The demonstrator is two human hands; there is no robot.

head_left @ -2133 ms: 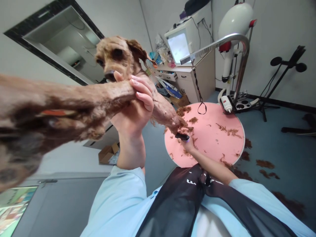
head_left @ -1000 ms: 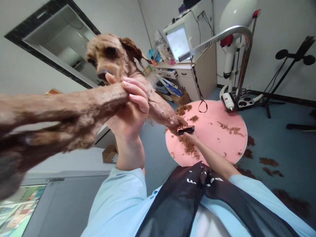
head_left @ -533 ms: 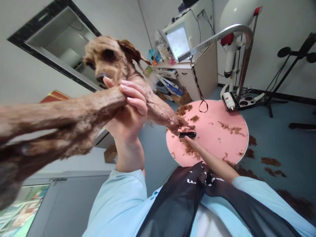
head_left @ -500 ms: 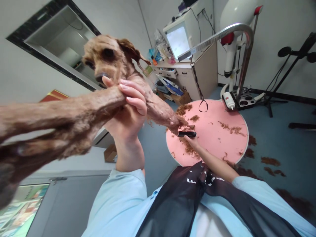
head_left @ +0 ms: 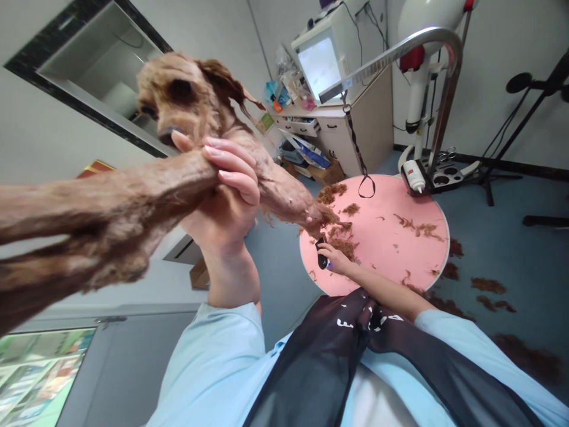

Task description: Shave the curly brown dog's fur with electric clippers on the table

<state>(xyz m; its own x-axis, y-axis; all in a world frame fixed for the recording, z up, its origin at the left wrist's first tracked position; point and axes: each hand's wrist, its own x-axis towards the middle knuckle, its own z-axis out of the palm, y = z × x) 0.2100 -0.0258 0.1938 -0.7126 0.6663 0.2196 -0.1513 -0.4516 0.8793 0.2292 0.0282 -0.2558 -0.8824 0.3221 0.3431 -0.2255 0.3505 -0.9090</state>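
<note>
A brown curly dog [head_left: 186, 98] stands upright with its hind paw [head_left: 316, 220] on the round pink grooming table [head_left: 400, 249]. My left hand [head_left: 224, 190] is raised and closed round the dog's front leg, lifting it toward the camera. My right hand [head_left: 335, 259] is low beside the hind paw and grips a black hair clipper [head_left: 321, 252], its head pointing up at the paw. Clumps of cut brown fur [head_left: 342, 237] lie on the table round the paw.
A chrome grooming arm [head_left: 400, 47] with a black noose loop [head_left: 365, 188] arches over the table. A tool tray [head_left: 438, 178] sits at its base. A white cabinet [head_left: 351, 127] with a dryer box stands behind. Fur tufts [head_left: 484, 287] litter the blue floor.
My right hand has turned the clipper from lying sideways to pointing upward and drawn it left, under the hind paw. The dog's head has shifted a little left. My left hand keeps its hold.
</note>
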